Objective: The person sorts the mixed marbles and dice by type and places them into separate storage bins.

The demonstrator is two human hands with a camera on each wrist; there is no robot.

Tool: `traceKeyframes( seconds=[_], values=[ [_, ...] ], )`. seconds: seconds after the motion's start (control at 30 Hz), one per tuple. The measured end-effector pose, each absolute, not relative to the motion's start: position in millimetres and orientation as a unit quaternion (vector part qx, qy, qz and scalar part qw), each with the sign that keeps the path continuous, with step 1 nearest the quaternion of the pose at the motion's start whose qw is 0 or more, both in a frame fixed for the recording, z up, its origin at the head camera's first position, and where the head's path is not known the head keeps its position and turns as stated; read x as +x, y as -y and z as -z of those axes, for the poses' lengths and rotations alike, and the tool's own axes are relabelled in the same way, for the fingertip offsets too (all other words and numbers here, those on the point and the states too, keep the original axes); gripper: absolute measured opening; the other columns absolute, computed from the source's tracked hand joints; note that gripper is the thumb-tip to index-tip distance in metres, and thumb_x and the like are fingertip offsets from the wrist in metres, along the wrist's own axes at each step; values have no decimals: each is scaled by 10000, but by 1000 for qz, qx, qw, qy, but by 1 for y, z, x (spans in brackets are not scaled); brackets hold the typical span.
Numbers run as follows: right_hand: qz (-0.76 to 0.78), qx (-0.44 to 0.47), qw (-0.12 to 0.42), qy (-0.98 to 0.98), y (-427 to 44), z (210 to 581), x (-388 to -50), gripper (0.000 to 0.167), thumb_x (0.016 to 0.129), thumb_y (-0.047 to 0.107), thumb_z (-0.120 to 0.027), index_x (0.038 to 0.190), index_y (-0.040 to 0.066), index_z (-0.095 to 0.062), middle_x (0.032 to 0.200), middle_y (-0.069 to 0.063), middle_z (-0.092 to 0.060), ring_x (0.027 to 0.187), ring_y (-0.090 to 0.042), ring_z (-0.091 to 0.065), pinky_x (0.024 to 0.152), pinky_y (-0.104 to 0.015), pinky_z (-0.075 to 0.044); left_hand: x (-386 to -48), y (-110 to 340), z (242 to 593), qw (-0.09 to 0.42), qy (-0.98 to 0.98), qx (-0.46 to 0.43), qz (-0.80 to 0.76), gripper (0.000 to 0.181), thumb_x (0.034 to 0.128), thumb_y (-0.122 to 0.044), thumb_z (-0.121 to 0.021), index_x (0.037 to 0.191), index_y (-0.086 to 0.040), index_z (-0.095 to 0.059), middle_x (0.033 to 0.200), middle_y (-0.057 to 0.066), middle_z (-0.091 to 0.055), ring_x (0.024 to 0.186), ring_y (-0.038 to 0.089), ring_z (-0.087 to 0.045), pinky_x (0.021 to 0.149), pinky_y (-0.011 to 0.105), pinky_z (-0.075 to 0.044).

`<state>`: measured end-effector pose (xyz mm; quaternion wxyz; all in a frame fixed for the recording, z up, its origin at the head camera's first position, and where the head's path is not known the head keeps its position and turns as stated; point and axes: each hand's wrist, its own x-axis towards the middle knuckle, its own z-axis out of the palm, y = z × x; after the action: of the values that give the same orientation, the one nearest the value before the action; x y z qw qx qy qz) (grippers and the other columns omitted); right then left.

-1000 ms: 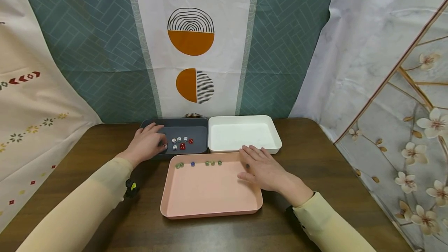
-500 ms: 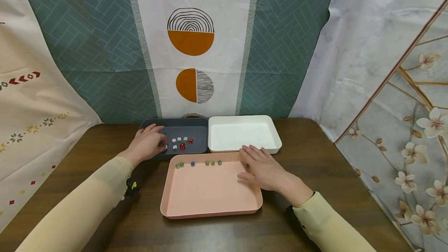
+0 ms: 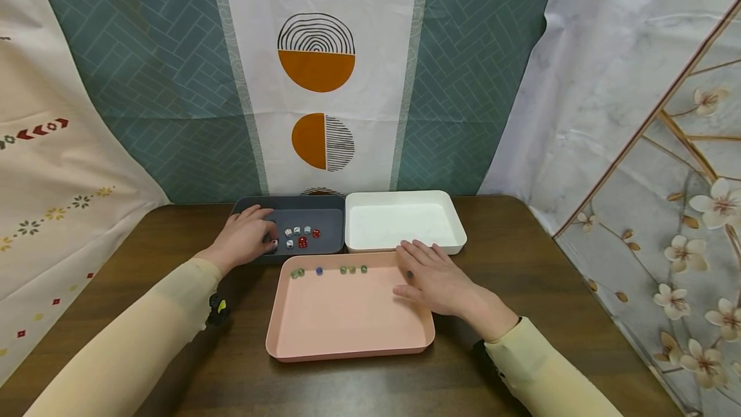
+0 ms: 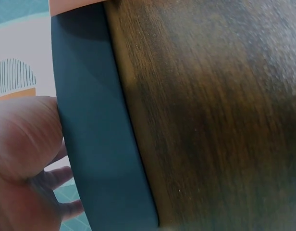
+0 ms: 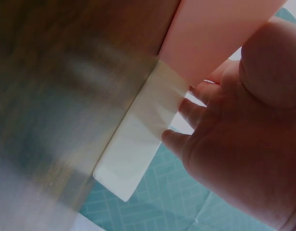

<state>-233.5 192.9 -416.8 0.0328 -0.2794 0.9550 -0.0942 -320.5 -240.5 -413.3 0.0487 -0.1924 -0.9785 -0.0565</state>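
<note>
One die (image 3: 274,242) pinched | left hand (image 3: 242,240), dark tray (image 3: 328,214), 8 o'clock | right hand (image 3: 438,280) loose, pink tray (image 3: 347,320), 2 o'clock, prob steadying

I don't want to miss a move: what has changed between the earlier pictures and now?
Nothing visibly moved, and nothing was seen gripped or let go. The left hand stays at the dark tray's left end, the right hand over the pink tray's far right corner. The dice, the small green and blue pieces and the white tray look the same.
</note>
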Motion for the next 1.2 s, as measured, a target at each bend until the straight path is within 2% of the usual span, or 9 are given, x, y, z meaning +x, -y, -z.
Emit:
traceKeyframes(
  seconds=[0.2,0.37,0.6,0.8,1.0,1.2],
  values=[
    [97,-280,32,-955,-194,419,-234,868,1098,544,-643,1732,45,-325,1803,-157,-280,1675,-382,-208,1332,-633,-124,-319,239,411,54,977,-199,58,73,973,-169,-859,1043,-149,-850,1595,307,-539,1562,572,-334,1191,824,-269],
    [90,-272,41,-957,-193,417,-235,875,1096,551,-644,1742,64,-313,1810,-140,-265,1681,-371,-195,1334,-629,-122,-312,239,409,74,975,-201,62,207,1027,-204,-800,1199,-92,-828,1589,301,-548,1563,552,-354,1201,805,-282],
    [81,-268,45,-959,-191,417,-234,871,1098,555,-640,1745,73,-312,1814,-130,-257,1685,-359,-184,1339,-616,-117,-293,235,405,117,973,-189,56,416,1078,-240,-722,1437,-30,-709,1603,284,-541,1557,529,-383,1229,784,-254],
    [79,-268,44,-959,-192,416,-234,870,1100,557,-634,1744,67,-312,1812,-142,-257,1684,-365,-185,1336,-623,-122,-273,225,403,155,971,-171,57,551,1078,-256,-709,1546,15,-599,1620,289,-522,1552,525,-396,1228,788,-244],
    [78,-266,45,-960,-192,417,-235,877,1099,559,-634,1746,67,-305,1815,-141,-249,1686,-364,-176,1338,-619,-116,-254,218,405,135,973,-170,74,678,1089,-313,-707,1639,12,-482,1688,285,-435,1589,530,-325,1226,815,-191],
    [84,-270,44,-958,-191,416,-234,879,1093,543,-653,1741,54,-313,1812,-149,-255,1684,-372,-181,1335,-627,-120,-232,210,411,105,975,-171,91,803,1090,-461,-682,1697,-19,-398,1752,254,-341,1628,516,-250,1234,820,-132]
  ],
)
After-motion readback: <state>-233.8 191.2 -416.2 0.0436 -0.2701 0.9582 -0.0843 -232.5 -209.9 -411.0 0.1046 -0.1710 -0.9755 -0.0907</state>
